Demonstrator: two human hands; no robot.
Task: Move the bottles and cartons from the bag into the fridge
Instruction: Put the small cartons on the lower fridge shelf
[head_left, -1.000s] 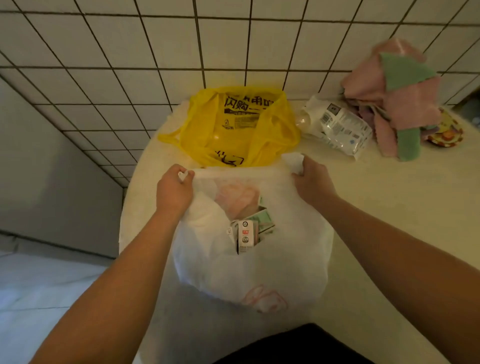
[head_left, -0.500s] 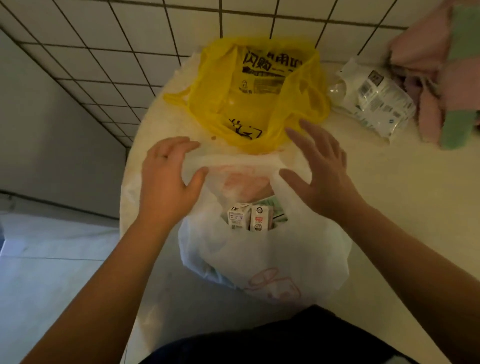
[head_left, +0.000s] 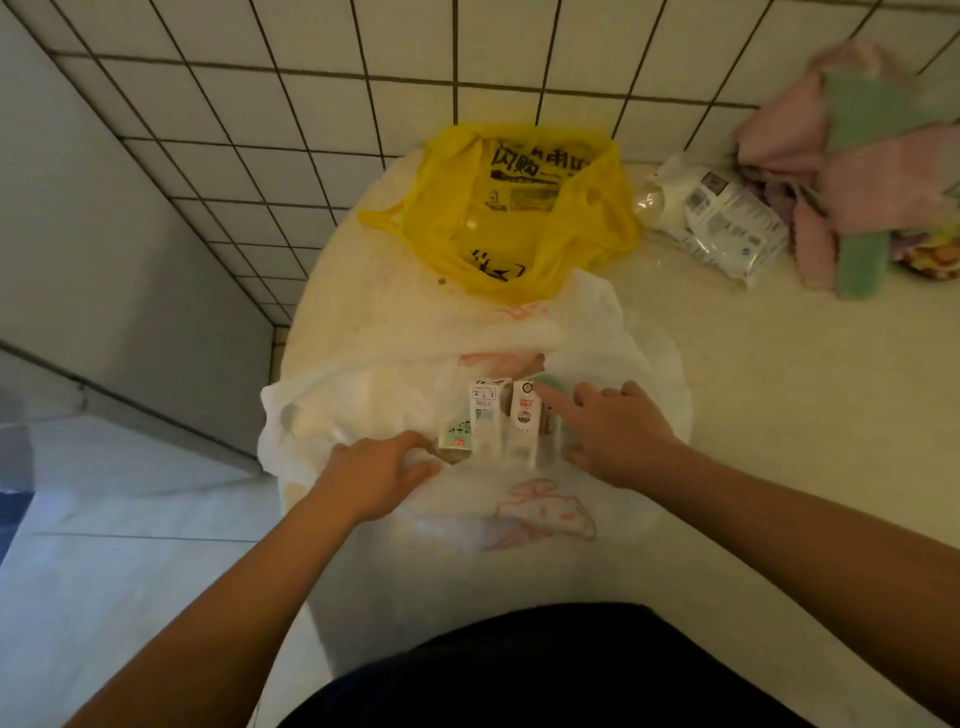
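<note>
A white plastic bag (head_left: 519, 519) with a pink print sits open on the pale counter (head_left: 779, 415) near its front edge. Two small white cartons (head_left: 485, 421) stand upright in its mouth, side by side, with a pink item behind them. My left hand (head_left: 379, 473) grips the bag's near rim just left of the cartons, fingers curled into the plastic. My right hand (head_left: 608, 431) is at the right of the cartons, its forefinger stretched onto the right carton's top. No fridge is in view.
A yellow printed bag (head_left: 498, 218) lies behind the white one by the tiled wall. A clear plastic bottle (head_left: 717, 218) lies on its side to the right, next to pink and green cloths (head_left: 857, 171). The counter's rounded left edge drops to the floor.
Both hands came down from the bag's far handles to its near rim. The bag's mouth now lies folded open and the two cartons stand more exposed.
</note>
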